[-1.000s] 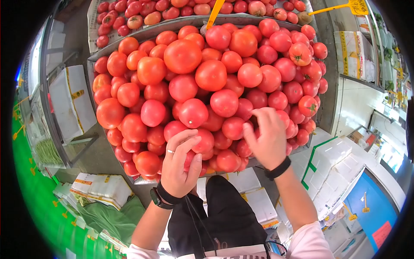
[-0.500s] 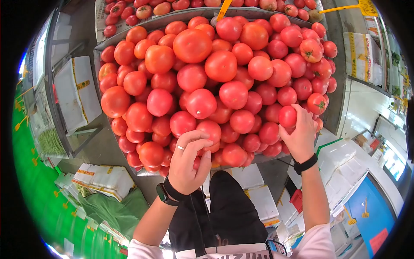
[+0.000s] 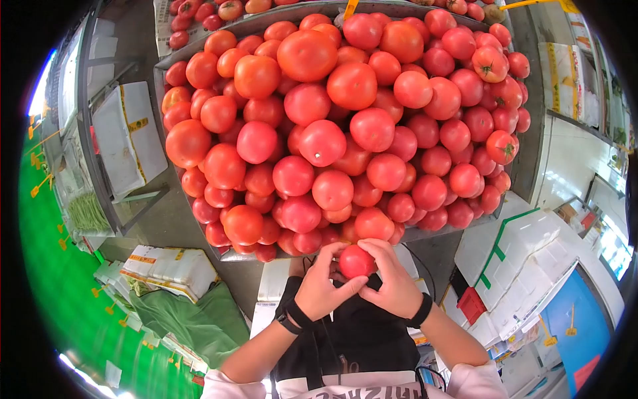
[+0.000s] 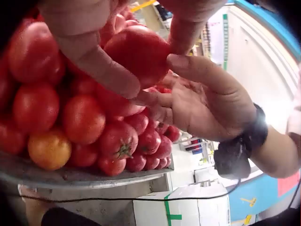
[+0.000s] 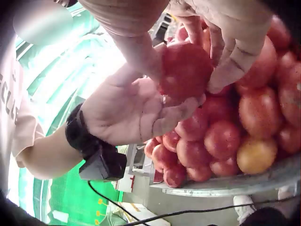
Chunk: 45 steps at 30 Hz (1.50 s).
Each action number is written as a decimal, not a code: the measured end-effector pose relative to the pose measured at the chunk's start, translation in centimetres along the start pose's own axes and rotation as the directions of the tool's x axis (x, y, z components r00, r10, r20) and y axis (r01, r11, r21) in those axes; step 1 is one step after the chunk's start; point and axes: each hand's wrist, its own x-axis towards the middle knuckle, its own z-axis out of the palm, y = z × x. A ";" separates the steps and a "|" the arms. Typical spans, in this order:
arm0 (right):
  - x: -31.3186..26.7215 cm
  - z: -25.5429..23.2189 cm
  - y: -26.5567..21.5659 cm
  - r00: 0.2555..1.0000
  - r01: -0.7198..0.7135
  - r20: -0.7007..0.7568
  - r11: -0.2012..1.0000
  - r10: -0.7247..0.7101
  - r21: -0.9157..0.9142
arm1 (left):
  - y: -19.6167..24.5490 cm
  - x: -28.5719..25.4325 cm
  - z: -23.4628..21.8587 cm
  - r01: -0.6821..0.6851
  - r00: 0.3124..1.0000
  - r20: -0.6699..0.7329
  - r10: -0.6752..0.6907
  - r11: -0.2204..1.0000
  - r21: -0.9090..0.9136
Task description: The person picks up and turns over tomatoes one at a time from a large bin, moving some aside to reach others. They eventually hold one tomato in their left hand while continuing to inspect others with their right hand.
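Observation:
A small red tomato point(image 3: 357, 261) is held between both hands, just in front of the heaped pile and above the person's lap. My left hand point(image 3: 321, 284) grips it from the left, its thumb underneath and fingers bent round the side. From the right, my right hand point(image 3: 395, 284) holds the same tomato with thumb and fingers. In the left wrist view the tomato point(image 4: 140, 54) looks smooth and evenly red. The right wrist view shows the fingertips of both hands around the tomato point(image 5: 186, 71). Behind it lies the big pile of tomatoes point(image 3: 352, 85).
A metal-edged stand point(image 3: 425, 231) carries the pile. Among the red tomatoes sits an orange-yellow one point(image 4: 49, 149). White foam boxes stand at the left point(image 3: 129, 139) and lower left point(image 3: 169, 272), with a green cloth point(image 3: 199, 326) nearby. A red container point(image 3: 471, 305) is at the right.
My right hand has brought the tomato from the pile's right front toward the body. The left hand has left the pile's front edge and joined it on the tomato. The head view has shifted.

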 end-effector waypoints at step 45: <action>2.5 1.0 6.1 0.915 0.089 -0.282 0.826 -0.289 -0.556 | -3.6 -0.6 4.1 -0.215 0.931 -0.295 0.215 0.976 0.034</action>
